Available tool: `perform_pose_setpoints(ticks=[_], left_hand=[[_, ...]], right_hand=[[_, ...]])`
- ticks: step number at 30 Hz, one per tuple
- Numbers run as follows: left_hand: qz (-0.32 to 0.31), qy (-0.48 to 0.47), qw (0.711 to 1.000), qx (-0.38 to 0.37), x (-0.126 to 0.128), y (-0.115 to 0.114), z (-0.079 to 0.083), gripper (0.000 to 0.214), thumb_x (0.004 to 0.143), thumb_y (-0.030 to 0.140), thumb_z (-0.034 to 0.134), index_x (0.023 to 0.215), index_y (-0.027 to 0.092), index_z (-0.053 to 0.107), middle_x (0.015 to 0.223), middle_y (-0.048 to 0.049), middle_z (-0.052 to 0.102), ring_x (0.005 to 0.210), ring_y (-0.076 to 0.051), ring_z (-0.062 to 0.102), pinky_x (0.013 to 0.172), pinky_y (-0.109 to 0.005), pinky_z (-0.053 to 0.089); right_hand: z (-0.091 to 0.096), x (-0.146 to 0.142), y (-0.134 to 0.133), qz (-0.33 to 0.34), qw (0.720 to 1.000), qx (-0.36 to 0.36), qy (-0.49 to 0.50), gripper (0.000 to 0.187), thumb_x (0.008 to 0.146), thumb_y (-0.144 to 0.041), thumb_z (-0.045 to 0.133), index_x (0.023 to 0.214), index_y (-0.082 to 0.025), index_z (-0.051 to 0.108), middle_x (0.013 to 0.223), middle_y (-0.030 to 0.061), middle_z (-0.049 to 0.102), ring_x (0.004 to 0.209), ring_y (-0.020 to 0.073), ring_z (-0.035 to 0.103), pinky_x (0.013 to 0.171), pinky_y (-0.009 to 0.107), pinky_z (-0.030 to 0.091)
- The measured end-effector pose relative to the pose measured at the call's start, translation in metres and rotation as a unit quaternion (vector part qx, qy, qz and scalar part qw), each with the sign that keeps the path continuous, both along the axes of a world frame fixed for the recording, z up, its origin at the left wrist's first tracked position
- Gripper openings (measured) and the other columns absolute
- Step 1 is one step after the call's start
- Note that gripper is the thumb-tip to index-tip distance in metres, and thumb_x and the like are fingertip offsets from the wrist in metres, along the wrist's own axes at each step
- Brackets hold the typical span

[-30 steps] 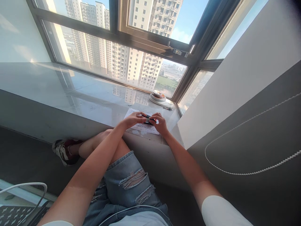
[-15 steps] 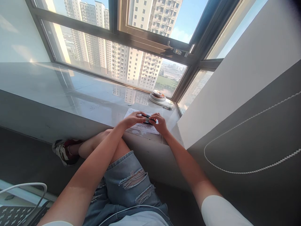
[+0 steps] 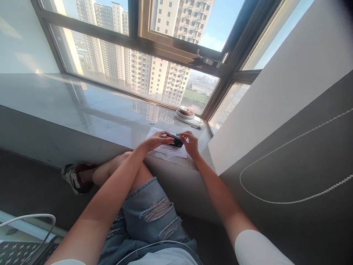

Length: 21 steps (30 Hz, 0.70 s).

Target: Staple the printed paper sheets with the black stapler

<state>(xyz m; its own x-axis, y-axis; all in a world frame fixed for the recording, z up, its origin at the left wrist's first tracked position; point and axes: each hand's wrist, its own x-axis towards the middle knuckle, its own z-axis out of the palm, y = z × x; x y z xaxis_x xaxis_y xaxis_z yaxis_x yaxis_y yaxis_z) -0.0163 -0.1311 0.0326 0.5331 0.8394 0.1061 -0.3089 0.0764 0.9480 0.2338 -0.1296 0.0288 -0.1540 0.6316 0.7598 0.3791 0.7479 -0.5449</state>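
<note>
My left hand [image 3: 159,140] is closed on the left end of a small black case-like object [image 3: 177,141], thumb at the near side and fingers over the far side. At the object's upper right, my right hand [image 3: 190,142] pinches with thumb and forefinger at a small grey piece [image 3: 178,135]. Whether that piece is joined to the black object I cannot tell. Beneath both hands lies a printed sheet of paper [image 3: 176,151] on the window sill, near its front edge.
White stacked round items [image 3: 185,113] stand in the sill's corner, with a small dark bunch, perhaps keys [image 3: 196,127], beside them. A small piece [image 3: 152,123] lies left of the paper. A beaded blind chain [image 3: 275,202] hangs at the right, near the slanted wall [image 3: 264,95].
The black object, earlier showing a pale gap between two dark bars, now shows a broad dark face. My right hand has shifted slightly right, its fingertips now at the grey piece.
</note>
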Motion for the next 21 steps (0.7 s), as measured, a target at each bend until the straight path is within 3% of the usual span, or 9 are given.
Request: perform_pose_setpoints(ticks=[4, 8, 13, 15, 18, 21], left_hand=[[0.010, 0.015, 1.000, -0.007, -0.001, 0.002, -0.002, 0.056, 0.070, 0.043, 0.102, 0.110, 0.015, 0.075, 0.106, -0.0132, 0.080, 0.096, -0.021, 0.075, 0.095, -0.039, 0.054], [0.032, 0.029, 0.999, -0.004, -0.003, 0.002, 0.000, 0.054, 0.068, 0.045, 0.101, 0.106, 0.016, 0.075, 0.098, -0.0084, 0.077, 0.085, -0.016, 0.069, 0.083, -0.031, 0.051], [0.038, 0.047, 0.998, -0.005, -0.003, -0.002, 0.005, 0.054, 0.069, 0.048, 0.099, 0.105, 0.017, 0.075, 0.092, -0.0057, 0.072, 0.082, -0.015, 0.065, 0.075, -0.027, 0.047], [0.047, 0.044, 0.998, 0.007, -0.002, -0.002, 0.005, 0.051, 0.069, 0.050, 0.098, 0.101, 0.017, 0.075, 0.086, -0.0036, 0.068, 0.077, -0.013, 0.062, 0.070, -0.026, 0.044], [0.153, 0.016, 0.987, 0.053, -0.001, 0.001, 0.005, 0.043, 0.075, 0.052, 0.092, 0.085, 0.019, 0.067, 0.065, 0.0046, 0.048, 0.058, -0.009, 0.042, 0.057, -0.026, 0.032], [0.340, 0.017, 0.931, 0.133, -0.006, 0.006, 0.008, 0.037, 0.089, 0.050, 0.079, 0.079, 0.022, 0.056, 0.057, 0.0073, 0.034, 0.052, -0.010, 0.028, 0.054, -0.028, 0.022]], right_hand=[[-0.005, 0.016, 0.016, -0.148, 0.985, -0.065, 0.055, 0.034, 0.096, -0.052, 0.069, 0.105, -0.022, 0.083, 0.094, 0.0065, 0.076, 0.082, 0.0221, 0.062, 0.082, 0.040, 0.055], [-0.016, 0.034, 0.033, -0.299, 0.934, -0.190, 0.032, 0.028, 0.091, -0.041, 0.071, 0.101, -0.018, 0.084, 0.094, 0.0096, 0.081, 0.081, 0.0243, 0.069, 0.099, 0.043, 0.053], [-0.023, 0.047, 0.056, -0.363, 0.891, -0.270, 0.030, 0.019, 0.084, -0.031, 0.074, 0.093, -0.020, 0.086, 0.090, 0.0124, 0.082, 0.090, 0.0289, 0.074, 0.090, 0.040, 0.056], [-0.022, 0.049, 0.065, -0.376, 0.879, -0.293, 0.023, 0.016, 0.084, -0.030, 0.075, 0.092, -0.022, 0.086, 0.092, 0.0116, 0.082, 0.094, 0.0297, 0.075, 0.095, 0.043, 0.055], [-0.021, 0.049, 0.076, -0.380, 0.874, -0.304, 0.001, 0.011, 0.084, -0.030, 0.077, 0.089, -0.024, 0.086, 0.090, 0.0109, 0.081, 0.099, 0.0318, 0.075, 0.104, 0.052, 0.051], [-0.021, 0.051, 0.081, -0.357, 0.893, -0.274, -0.026, 0.010, 0.084, -0.027, 0.078, 0.089, -0.022, 0.085, 0.081, 0.0101, 0.077, 0.098, 0.0313, 0.074, 0.104, 0.052, 0.050]])
